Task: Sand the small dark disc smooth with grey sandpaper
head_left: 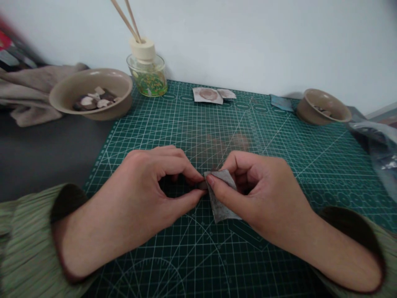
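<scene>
My left hand (155, 186) pinches a small dark brown piece (202, 185) between thumb and fingertips; most of it is covered. From the other side my right hand (260, 190) grips a square of grey sandpaper (221, 207), its thumb pressing on the sheet. The sandpaper's left edge touches the small piece where both hands meet. Beneath them lies a green cutting mat (149, 248) with white grid lines. Just beyond my fingers, brown dust (217, 145) is smeared over the mat.
A larger brown bowl (93, 76) with light and dark pieces stands at the left, near a reed diffuser (145, 74) and a cloth (37, 89). Along the back lie stained paper squares (207, 95) and a blue-grey sheet (281, 102). A smaller bowl (313, 114) and plastic bag (381, 140) are right.
</scene>
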`<state>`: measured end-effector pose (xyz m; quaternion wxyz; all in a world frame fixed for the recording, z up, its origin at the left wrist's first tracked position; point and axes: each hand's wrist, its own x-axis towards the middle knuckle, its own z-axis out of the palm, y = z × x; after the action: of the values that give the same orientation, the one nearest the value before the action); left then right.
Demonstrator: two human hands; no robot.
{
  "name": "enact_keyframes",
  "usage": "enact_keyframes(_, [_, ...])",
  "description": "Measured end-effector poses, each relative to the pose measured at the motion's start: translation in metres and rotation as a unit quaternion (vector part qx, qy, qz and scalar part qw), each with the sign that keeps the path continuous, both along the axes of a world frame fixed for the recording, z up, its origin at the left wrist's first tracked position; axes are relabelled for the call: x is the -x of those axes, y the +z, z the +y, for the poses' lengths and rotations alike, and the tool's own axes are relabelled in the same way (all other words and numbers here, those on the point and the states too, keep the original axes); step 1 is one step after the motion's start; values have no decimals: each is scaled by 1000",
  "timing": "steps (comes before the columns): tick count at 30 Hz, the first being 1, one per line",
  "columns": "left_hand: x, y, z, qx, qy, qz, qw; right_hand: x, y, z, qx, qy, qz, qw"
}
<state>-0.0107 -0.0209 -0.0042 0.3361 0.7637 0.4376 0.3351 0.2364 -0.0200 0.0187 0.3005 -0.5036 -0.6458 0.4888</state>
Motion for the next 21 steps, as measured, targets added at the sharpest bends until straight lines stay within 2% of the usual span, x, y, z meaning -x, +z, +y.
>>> enact_keyframes(7, [-3,0,2,-4,10,2,1000,1,1,1,-9,-2,-13,1000])
enact_keyframes(13, [-1,1,-2,-19,7,-3,1000,-3,3,4,43,-6,34,999])
enact_keyframes(21, [-3,7,-7,-106,-9,-4,994,-11,6,7,22,-60,74,995])
